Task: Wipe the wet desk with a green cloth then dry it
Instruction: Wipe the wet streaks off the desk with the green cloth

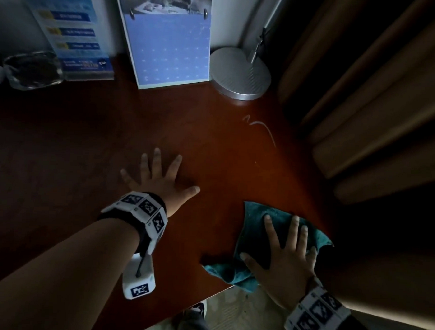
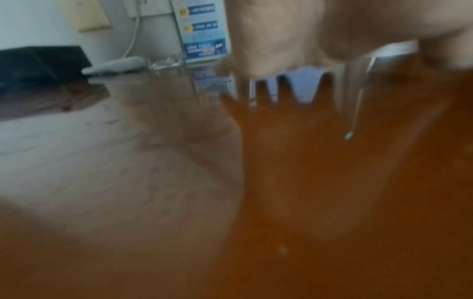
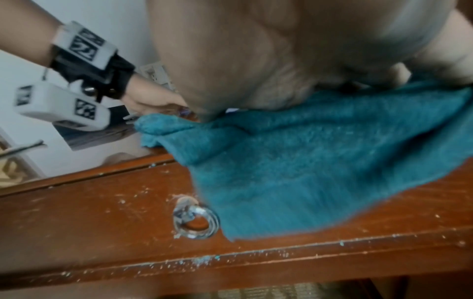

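A teal-green cloth [image 1: 256, 230] lies at the near right corner of the red-brown wooden desk [image 1: 89, 140], part of it hanging over the front edge. My right hand [image 1: 285, 251] lies flat on it with fingers spread. In the right wrist view the cloth [image 3: 294, 161] drapes over the drawer front under my palm. My left hand [image 1: 159, 177] rests flat on the bare desktop left of the cloth, fingers splayed. A thin wet streak [image 1: 264, 128] glints on the desk beyond the cloth. The left wrist view is blurred, showing my left hand [image 2: 320, 40] above its reflection.
A blue calendar [image 1: 171, 49], a leaflet stand [image 1: 75, 36], a glass ashtray [image 1: 32, 69] and a silver lamp base [image 1: 242, 73] line the back of the desk. Brown curtains [image 1: 374, 96] hang at the right. A ring pull [image 3: 195, 222] sits on the drawer front.
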`<state>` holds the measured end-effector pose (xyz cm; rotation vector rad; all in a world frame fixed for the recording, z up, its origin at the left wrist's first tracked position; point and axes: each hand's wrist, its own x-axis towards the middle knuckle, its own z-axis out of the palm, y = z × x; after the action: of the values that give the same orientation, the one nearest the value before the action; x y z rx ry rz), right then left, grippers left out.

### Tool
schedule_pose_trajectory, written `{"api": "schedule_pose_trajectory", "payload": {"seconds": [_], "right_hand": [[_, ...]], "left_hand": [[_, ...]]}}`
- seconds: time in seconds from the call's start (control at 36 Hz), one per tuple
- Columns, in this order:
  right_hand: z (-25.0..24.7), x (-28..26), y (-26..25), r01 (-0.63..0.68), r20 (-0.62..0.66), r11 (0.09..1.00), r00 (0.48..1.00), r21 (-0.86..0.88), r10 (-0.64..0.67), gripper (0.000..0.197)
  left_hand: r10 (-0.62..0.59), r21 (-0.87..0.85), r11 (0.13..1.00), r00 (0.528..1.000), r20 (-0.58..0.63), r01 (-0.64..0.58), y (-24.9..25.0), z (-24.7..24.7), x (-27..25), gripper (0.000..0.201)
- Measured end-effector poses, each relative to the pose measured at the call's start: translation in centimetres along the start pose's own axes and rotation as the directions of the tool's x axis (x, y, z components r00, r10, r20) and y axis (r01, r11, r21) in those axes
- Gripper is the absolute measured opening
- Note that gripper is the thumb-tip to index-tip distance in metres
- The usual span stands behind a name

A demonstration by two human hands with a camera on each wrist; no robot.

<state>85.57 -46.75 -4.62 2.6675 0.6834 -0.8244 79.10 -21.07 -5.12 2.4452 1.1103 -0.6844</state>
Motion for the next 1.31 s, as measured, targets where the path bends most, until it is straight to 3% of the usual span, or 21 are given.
{"api": "schedule_pose_trajectory", "payload": {"seconds": [0.17, 0.28, 0.44, 0.56, 0.75, 0.89, 1.31], "right_hand": [[0.3, -0.4, 0.5, 0.007, -0.015, 1.0, 1.0, 0.016, -0.007, 0.102], [1.0, -0.3, 0.3, -0.067, -0.019, 0.996, 0.997, 0.061, 0.068, 0.102], [1.8, -0.1, 0.7, -0.041, -0.076, 0.995, 0.996, 0.086, 0.047, 0.102], [0.6, 0.7, 1.0, -0.087, -0.006, 0.993, 0.996, 0.074, 0.087, 0.13], [0.7, 3.8, 1.9, -0.131, -0.099, 0.972, 0.983, 0.197, 0.153, 0.106], [-0.6, 5.6, 1.4, -0.135, -0.157, 0.968, 0.973, 0.213, 0.17, 0.104], [-6.0, 11.9, -0.7, -0.108, -0.104, 0.953, 0.984, 0.284, 0.143, 0.1]], "left_hand": [[-0.007, 0.022, 1.0, 0.998, 0.068, 0.006, 0.1, 0.3, 0.5, 0.094], [-0.005, 0.017, 1.0, 0.995, 0.097, 0.003, 0.2, 0.1, 0.6, 0.094], [0.002, 0.018, 1.0, 0.995, 0.102, -0.004, 0.1, -0.1, 0.2, 0.093], [0.003, 0.014, 1.0, 0.993, 0.114, -0.005, 0.1, -0.2, 0.3, 0.093], [0.004, 0.009, 1.0, 0.991, 0.132, -0.005, -0.2, 0.0, 0.6, 0.094], [-0.001, 0.008, 1.0, 0.99, 0.139, 0.0, 0.0, 0.0, 0.6, 0.095], [0.0, 0.016, 1.0, 0.99, 0.143, -0.003, 0.1, 0.0, 0.6, 0.095]]}}
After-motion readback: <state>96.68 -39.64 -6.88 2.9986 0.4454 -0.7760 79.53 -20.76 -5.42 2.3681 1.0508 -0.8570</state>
